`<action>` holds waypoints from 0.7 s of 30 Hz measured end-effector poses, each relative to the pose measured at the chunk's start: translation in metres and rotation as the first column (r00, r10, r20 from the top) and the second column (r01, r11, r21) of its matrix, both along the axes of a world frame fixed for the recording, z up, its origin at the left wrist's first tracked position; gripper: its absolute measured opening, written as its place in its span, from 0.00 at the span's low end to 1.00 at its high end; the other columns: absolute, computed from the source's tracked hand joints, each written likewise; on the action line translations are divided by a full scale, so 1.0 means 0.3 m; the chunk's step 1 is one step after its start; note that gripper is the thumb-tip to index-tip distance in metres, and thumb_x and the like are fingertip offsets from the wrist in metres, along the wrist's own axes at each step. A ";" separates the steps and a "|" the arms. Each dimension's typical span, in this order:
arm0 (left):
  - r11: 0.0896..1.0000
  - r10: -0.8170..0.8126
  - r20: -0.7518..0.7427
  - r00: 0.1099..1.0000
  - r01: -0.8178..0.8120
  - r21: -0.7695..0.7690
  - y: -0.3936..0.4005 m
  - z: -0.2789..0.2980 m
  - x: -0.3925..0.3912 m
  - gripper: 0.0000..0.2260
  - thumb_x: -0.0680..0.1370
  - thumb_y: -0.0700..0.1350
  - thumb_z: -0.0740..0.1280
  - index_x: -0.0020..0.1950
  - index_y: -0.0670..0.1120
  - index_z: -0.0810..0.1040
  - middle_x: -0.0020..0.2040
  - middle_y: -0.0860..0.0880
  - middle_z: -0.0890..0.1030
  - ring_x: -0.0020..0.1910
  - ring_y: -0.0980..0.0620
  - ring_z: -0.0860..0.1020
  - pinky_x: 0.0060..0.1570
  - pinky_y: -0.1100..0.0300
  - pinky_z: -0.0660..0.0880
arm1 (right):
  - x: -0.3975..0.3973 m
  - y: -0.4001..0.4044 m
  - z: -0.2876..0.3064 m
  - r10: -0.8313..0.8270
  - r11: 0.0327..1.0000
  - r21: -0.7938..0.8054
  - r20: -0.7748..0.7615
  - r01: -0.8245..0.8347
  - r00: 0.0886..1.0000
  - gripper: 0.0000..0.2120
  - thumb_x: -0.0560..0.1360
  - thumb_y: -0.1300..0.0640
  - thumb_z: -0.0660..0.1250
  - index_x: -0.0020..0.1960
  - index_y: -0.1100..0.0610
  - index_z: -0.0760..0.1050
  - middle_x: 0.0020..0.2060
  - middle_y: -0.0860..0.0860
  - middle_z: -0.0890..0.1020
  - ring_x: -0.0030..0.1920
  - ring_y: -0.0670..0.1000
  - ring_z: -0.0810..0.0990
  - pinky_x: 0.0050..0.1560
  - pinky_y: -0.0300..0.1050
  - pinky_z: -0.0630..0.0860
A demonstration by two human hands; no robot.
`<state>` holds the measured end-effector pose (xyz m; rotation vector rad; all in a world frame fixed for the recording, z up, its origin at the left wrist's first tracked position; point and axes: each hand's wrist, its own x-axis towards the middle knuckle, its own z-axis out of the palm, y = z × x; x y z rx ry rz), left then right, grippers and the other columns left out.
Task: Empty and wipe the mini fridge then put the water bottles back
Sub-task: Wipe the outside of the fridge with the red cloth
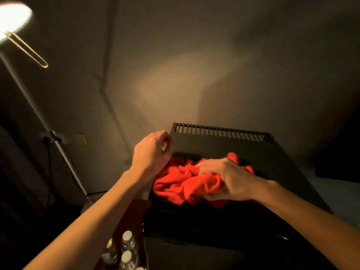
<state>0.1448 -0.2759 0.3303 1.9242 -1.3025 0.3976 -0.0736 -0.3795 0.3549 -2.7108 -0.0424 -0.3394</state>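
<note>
A black mini fridge stands before me, seen from above, with a slotted vent along its back edge. A crumpled red cloth lies on its top near the front. My right hand grips the cloth on its right side. My left hand hovers over the fridge's left edge just above the cloth, fingers loosely curled, holding nothing. Several water bottles with white caps stand on a low wooden surface to the left of the fridge, below my left forearm.
A floor lamp with a bright shade leans at the far left; its cable and a wall socket sit behind it. A plain wall rises behind the fridge. A pale surface lies to the right. The room is dim.
</note>
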 end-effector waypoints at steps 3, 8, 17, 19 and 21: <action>1.000 -0.014 0.000 1.000 0.014 0.015 -0.008 -0.016 -0.012 0.04 0.75 0.48 0.66 0.46 0.51 0.78 0.44 0.52 0.83 0.44 0.48 0.80 0.40 0.56 0.75 | -0.049 -0.104 -0.003 -0.106 0.994 -0.009 -0.021 0.106 0.994 0.13 0.69 0.43 0.75 0.47 0.48 0.76 0.47 0.39 0.79 0.50 0.41 0.79 0.55 0.40 0.74; 0.998 -0.033 0.007 0.999 0.033 0.051 0.014 -0.021 -0.052 0.02 0.75 0.47 0.67 0.47 0.51 0.78 0.45 0.53 0.82 0.44 0.49 0.79 0.40 0.55 0.76 | -0.019 -0.308 -0.027 -0.574 0.815 -0.035 0.089 0.578 0.814 0.13 0.65 0.49 0.79 0.46 0.48 0.79 0.41 0.48 0.83 0.44 0.52 0.81 0.45 0.41 0.71; 0.996 0.029 0.010 1.000 -0.030 0.083 -0.006 -0.006 -0.142 0.08 0.77 0.50 0.65 0.44 0.46 0.76 0.43 0.47 0.81 0.45 0.42 0.79 0.38 0.53 0.71 | -0.035 0.088 -0.002 -0.116 0.982 -0.139 0.070 0.125 0.991 0.12 0.68 0.46 0.72 0.40 0.49 0.70 0.41 0.45 0.77 0.44 0.48 0.76 0.47 0.47 0.74; 0.998 0.040 0.003 0.999 -0.040 0.056 0.000 0.010 -0.156 0.08 0.76 0.50 0.64 0.45 0.47 0.76 0.45 0.47 0.82 0.47 0.41 0.79 0.39 0.52 0.73 | -0.106 0.086 0.004 0.005 0.995 -0.095 0.004 -0.005 1.000 0.13 0.70 0.47 0.73 0.40 0.52 0.71 0.44 0.47 0.78 0.48 0.47 0.77 0.52 0.45 0.73; 0.997 0.063 0.008 0.998 -0.063 0.053 0.017 0.022 -0.171 0.07 0.77 0.50 0.65 0.47 0.47 0.78 0.46 0.48 0.83 0.48 0.42 0.80 0.41 0.52 0.75 | -0.177 0.041 0.018 0.042 0.995 -0.084 -0.066 -0.048 0.997 0.13 0.71 0.47 0.74 0.43 0.55 0.76 0.50 0.47 0.79 0.55 0.46 0.77 0.59 0.39 0.69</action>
